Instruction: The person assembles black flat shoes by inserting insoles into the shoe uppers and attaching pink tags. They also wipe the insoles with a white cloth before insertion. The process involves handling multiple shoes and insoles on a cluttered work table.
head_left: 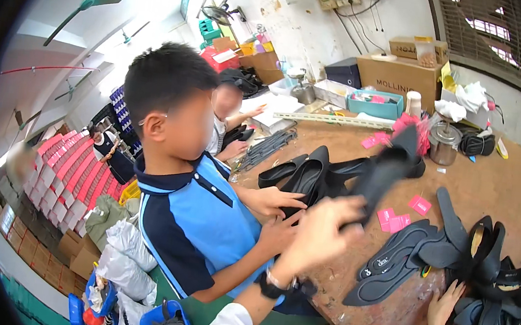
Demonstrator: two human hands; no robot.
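Note:
My left hand (322, 237), with a dark watch on its wrist, grips a black pointed pump (381, 175) raised above the table; hand and shoe are blurred by motion. Further right, my right hand (444, 309) lies with fingers stretched out beside a pile of black pumps (491, 253) and loose insoles. Several dark grey insoles (390, 255) are spread on the table between my hands. Behind the raised shoe, a row of black pumps (313, 174) stands near the hands of a person in a blue polo shirt (189, 202).
The brown worktable (335, 297) carries pink cards (394, 221), a lidded metal-and-glass jar (444, 144), a turquoise basket (374, 103) and cardboard boxes (399, 79) by the wall. A second person (224, 111) works further along. White sacks (129, 263) and a blue bin (168, 318) stand at left.

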